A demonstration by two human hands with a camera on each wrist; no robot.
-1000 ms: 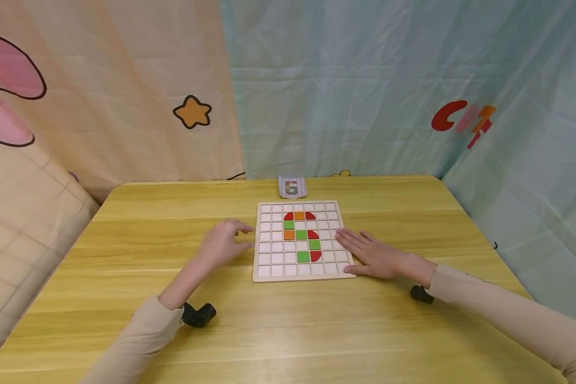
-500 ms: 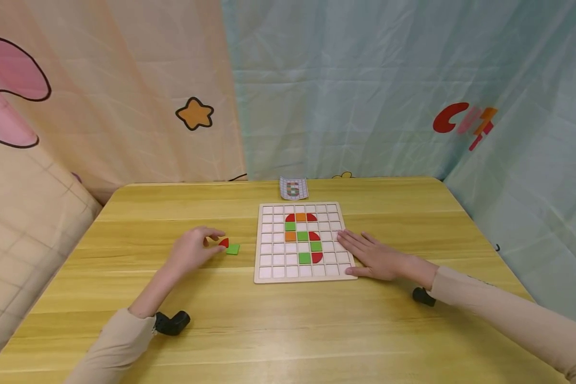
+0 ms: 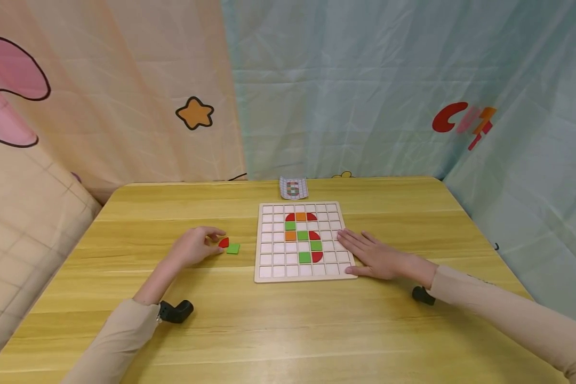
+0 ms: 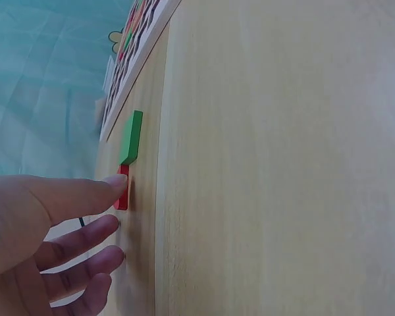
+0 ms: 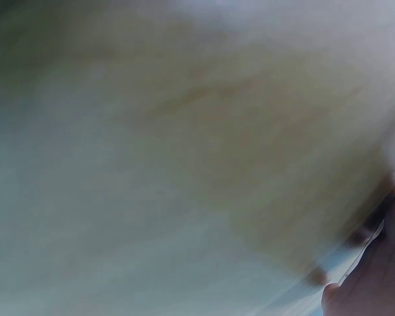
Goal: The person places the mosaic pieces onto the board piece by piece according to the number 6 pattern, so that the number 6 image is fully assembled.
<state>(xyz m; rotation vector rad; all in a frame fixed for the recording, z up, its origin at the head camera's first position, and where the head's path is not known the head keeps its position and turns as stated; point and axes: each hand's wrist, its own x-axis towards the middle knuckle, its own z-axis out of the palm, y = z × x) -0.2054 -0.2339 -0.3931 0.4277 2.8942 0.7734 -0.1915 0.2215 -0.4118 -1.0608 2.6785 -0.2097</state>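
Beside the board, my left hand (image 3: 195, 246) is at a red quarter-circle tile (image 3: 224, 242), thumb and index finger parted around it. In the left wrist view the thumb tip overlaps the red tile (image 4: 122, 191), the other fingers spread loosely below; I see no firm pinch. A green square tile (image 3: 232, 249) lies against the red one on the table. My right hand (image 3: 372, 256) lies flat with straight fingers on the right edge of a white gridded wooden board (image 3: 269, 271). Red, orange and green tiles sit in the board's cells, several of each or fewer.
Behind the board a small pattern card (image 3: 294, 188) shows a coloured figure on a grid. The wooden table (image 3: 288, 330) reaches back to a printed curtain (image 3: 336, 96). Black devices (image 3: 176, 311) are strapped at both wrists. The right wrist view is mostly blurred.
My left hand has moved left from the board's edge to the red and green tiles, which its earlier position hid. Over the last half second it barely shifts. My right hand stays put.
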